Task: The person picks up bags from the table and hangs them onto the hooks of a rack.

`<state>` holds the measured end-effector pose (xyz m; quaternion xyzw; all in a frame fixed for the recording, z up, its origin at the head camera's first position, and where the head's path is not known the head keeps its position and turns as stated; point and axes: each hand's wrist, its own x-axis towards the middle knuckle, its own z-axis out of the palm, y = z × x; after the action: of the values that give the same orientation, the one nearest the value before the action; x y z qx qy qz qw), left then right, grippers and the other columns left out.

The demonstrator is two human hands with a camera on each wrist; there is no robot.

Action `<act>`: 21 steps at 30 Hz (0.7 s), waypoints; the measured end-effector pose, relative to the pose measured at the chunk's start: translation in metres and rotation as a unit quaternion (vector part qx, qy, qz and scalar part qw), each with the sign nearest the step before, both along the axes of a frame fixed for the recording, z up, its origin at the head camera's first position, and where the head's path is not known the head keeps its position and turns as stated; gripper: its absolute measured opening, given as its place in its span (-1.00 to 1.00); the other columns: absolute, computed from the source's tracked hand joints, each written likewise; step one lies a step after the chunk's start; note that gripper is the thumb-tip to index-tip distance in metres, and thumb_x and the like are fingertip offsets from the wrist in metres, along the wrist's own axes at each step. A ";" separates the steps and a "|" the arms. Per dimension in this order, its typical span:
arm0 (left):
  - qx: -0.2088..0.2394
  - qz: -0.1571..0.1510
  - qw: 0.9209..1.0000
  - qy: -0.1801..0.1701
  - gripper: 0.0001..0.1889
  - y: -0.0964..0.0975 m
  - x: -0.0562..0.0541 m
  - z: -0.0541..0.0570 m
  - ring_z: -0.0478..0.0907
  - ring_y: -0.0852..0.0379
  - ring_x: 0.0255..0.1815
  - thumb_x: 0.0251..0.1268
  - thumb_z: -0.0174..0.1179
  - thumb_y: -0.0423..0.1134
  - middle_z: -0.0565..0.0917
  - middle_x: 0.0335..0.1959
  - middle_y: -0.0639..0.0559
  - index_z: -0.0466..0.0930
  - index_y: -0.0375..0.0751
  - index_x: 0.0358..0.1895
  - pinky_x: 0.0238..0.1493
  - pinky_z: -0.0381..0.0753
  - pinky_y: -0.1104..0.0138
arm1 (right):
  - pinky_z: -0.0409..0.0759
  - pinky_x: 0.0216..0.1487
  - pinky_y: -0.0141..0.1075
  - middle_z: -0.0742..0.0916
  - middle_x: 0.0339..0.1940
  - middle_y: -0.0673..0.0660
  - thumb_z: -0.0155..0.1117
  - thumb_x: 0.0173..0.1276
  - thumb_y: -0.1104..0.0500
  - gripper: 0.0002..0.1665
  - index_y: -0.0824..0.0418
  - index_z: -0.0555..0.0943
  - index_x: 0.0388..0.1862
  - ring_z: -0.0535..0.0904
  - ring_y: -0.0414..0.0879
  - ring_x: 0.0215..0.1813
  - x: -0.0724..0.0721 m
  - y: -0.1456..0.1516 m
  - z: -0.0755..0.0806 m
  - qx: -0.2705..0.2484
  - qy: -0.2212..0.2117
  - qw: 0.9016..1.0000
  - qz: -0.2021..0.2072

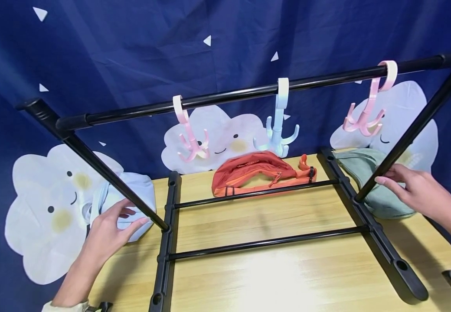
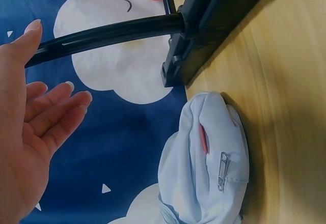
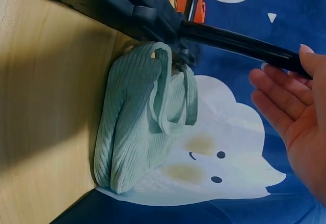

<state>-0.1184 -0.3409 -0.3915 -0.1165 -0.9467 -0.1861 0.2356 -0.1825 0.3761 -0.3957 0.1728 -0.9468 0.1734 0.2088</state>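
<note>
A black rack stands on the table, its top bar (image 1: 229, 96) carrying two pink hooks (image 1: 192, 138) (image 1: 366, 115) and a light blue hook (image 1: 277, 130). My left hand (image 1: 110, 229) is beside the left post (image 1: 108, 175), fingers spread and relaxed, holding nothing. Behind it lies a pale blue bag (image 2: 216, 158) with a zipper. On the other side, my right hand (image 1: 413, 186) is at the right post (image 1: 416, 125), thumb tip overlapping it and fingers loosely extended. A ribbed green bag (image 3: 135, 122) lies below that hand.
A red waist bag (image 1: 249, 167) with orange trim lies at the back between the rack's feet (image 1: 167, 242). Two low crossbars (image 1: 268, 242) join the feet. Behind hangs a dark blue curtain (image 1: 132, 52) with cloud prints. The wooden table (image 1: 225, 277) extends forward.
</note>
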 end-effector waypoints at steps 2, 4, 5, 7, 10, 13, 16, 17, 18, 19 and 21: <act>0.004 0.002 1.000 0.005 -0.47 0.001 -0.001 -0.001 0.78 -0.09 -0.29 0.04 0.61 -0.08 0.82 -0.28 -0.07 0.65 -0.18 0.06 -0.33 0.61 0.47 | 0.37 -0.47 -0.67 0.82 -0.37 0.28 0.37 0.46 0.15 -0.79 0.31 0.64 -0.19 0.76 0.18 -0.40 -0.001 0.000 -0.001 -0.003 0.006 1.000 -0.001; 0.009 0.002 1.000 0.013 -0.51 0.002 -0.002 -0.002 0.77 -0.09 -0.30 0.03 0.61 -0.09 0.81 -0.31 -0.06 0.66 -0.17 0.00 -0.35 0.56 0.52 | 0.36 -0.47 -0.65 0.81 -0.41 0.24 0.36 0.48 0.13 -0.79 0.29 0.64 -0.23 0.72 -0.08 -0.48 -0.001 0.001 -0.003 -0.006 0.014 1.000 -0.002; 0.013 0.000 1.000 0.019 -0.54 0.003 -0.002 -0.003 0.76 -0.10 -0.30 0.01 0.62 -0.11 0.80 -0.33 -0.07 0.66 -0.17 -0.04 -0.37 0.54 0.53 | 0.34 -0.49 -0.63 0.79 -0.44 0.22 0.35 0.49 0.13 -0.79 0.28 0.64 -0.24 0.66 -0.22 -0.51 -0.001 0.001 -0.003 -0.007 0.019 1.000 -0.001; 0.019 -0.007 0.999 0.034 -0.57 0.005 -0.003 -0.004 0.75 -0.11 -0.32 -0.02 0.63 -0.16 0.79 -0.35 -0.08 0.66 -0.18 -0.10 -0.37 0.53 0.56 | 0.30 -0.52 -0.56 0.75 -0.51 0.16 0.32 0.52 0.11 -0.77 0.26 0.62 -0.28 0.51 -0.40 -0.54 -0.002 0.001 -0.005 -0.007 0.033 0.999 0.003; 0.025 -0.018 0.998 0.057 -0.60 0.008 -0.005 -0.006 0.74 -0.11 -0.34 -0.07 0.64 -0.23 0.78 -0.38 -0.09 0.65 -0.19 -0.17 -0.36 0.56 0.53 | 0.24 -0.55 -0.49 0.70 -0.56 0.08 0.29 0.54 0.11 -0.75 0.25 0.61 -0.30 0.30 -0.52 -0.53 -0.003 0.001 -0.007 -0.009 0.053 0.999 0.007; 0.029 -0.030 0.996 0.073 -0.56 0.012 -0.007 -0.008 0.75 -0.09 -0.36 -0.07 0.63 -0.28 0.79 -0.39 -0.07 0.69 -0.25 -0.08 -0.37 0.61 0.52 | 0.22 -0.58 -0.48 0.72 -0.57 0.09 0.28 0.54 0.11 -0.75 0.26 0.62 -0.30 0.26 -0.52 -0.56 -0.004 0.000 -0.009 -0.008 0.063 0.998 0.009; 0.034 -0.042 0.995 0.082 -0.48 0.015 -0.010 -0.009 0.74 -0.06 -0.39 -0.05 0.61 -0.33 0.79 -0.41 -0.05 0.68 -0.30 0.06 -0.43 0.60 0.54 | 0.22 -0.60 -0.48 0.74 -0.57 0.11 0.28 0.55 0.12 -0.74 0.28 0.63 -0.30 0.25 -0.52 -0.58 -0.004 0.000 -0.009 -0.006 0.062 0.998 0.008; 0.035 -0.044 0.995 0.085 -0.46 0.016 -0.011 -0.010 0.73 -0.05 -0.40 -0.04 0.61 -0.34 0.79 -0.42 -0.05 0.68 -0.31 0.09 -0.46 0.59 0.56 | 0.22 -0.60 -0.48 0.74 -0.57 0.11 0.27 0.55 0.11 -0.73 0.28 0.63 -0.30 0.25 -0.53 -0.58 -0.003 0.000 -0.010 -0.005 0.060 0.998 0.007; 0.036 -0.045 0.994 0.088 -0.47 0.017 -0.012 -0.010 0.73 -0.03 -0.42 -0.04 0.60 -0.35 0.79 -0.44 -0.04 0.67 -0.30 0.09 -0.49 0.58 0.55 | 0.22 -0.61 -0.49 0.74 -0.56 0.12 0.27 0.55 0.11 -0.73 0.29 0.63 -0.30 0.24 -0.53 -0.58 -0.003 0.000 -0.010 -0.005 0.059 0.998 0.006; 0.039 -0.046 0.994 0.091 -0.48 0.017 -0.012 -0.011 0.72 -0.02 -0.44 -0.03 0.59 -0.36 0.78 -0.45 -0.04 0.67 -0.30 0.09 -0.52 0.57 0.54 | 0.22 -0.61 -0.48 0.74 -0.56 0.12 0.27 0.55 0.10 -0.72 0.29 0.63 -0.30 0.24 -0.53 -0.58 -0.003 -0.001 -0.010 -0.005 0.060 0.998 0.006; 0.044 -0.045 0.993 0.096 -0.51 0.019 -0.013 -0.013 0.70 0.04 -0.47 -0.01 0.58 -0.37 0.77 -0.48 -0.02 0.68 -0.29 0.06 -0.55 0.55 0.51 | 0.23 -0.61 -0.48 0.75 -0.56 0.13 0.27 0.55 0.11 -0.73 0.29 0.63 -0.29 0.25 -0.54 -0.58 -0.003 -0.001 -0.010 -0.005 0.065 0.998 0.009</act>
<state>-0.1312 -0.3224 -0.4041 -0.1660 -0.9042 -0.2264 0.3220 -0.1859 0.3748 -0.4057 0.1908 -0.9290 0.1681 0.2690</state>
